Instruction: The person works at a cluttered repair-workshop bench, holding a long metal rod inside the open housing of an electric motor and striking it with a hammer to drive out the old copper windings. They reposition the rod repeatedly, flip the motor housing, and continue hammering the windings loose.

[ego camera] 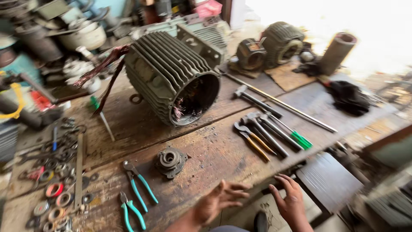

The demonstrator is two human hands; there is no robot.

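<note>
My left hand (219, 200) rests with fingers spread on the front edge of the worn wooden workbench (214, 148), holding nothing. My right hand (290, 199) hovers just off the bench edge, fingers apart and empty. A large ribbed grey motor housing (171, 75) lies on its side in the middle of the bench, copper windings visible in its open end. A small round metal bearing cover (171, 160) sits in front of it, closest to my left hand.
Two teal-handled pliers (136, 195) lie at front left beside several rings and washers (53, 193). Hammers, pliers and a green-handled screwdriver (268, 131) lie to the right, with a long steel rod (279, 103). More motors (268, 47) and clutter stand at the back.
</note>
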